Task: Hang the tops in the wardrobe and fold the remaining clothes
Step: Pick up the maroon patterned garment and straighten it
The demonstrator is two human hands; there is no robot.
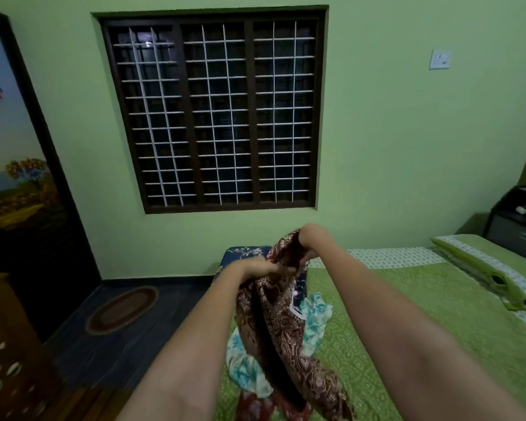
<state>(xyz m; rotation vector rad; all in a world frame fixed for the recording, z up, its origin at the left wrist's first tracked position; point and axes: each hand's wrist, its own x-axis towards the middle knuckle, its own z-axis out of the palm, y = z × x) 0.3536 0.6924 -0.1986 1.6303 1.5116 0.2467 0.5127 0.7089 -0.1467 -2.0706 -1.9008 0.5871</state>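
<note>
Both hands, left hand [257, 268] and right hand [308, 246], grip the top edge of a maroon paisley-print garment [283, 323], lifted over the green quilted bed [407, 314]. Looks like sorting time: next find the shoulders. White-and-turquoise floral cloth [246, 369] waits at 6 o'clock.

Both hands, the left [257, 266] and the right [308, 243], are raised over the bed's near-left corner, gripping a brown patterned garment [281, 323] that hangs down between the forearms and fills that gap; beneath it a heap of turquoise-and-white clothes [246, 364] takes up the bed's edge; the green bedspread [413, 314] to the right lies open as far as the pillow [483, 262]; left of the bed the dark floor [110, 354] is open up to an oval mat [122, 309] and a wooden cabinet [3, 338].
</note>
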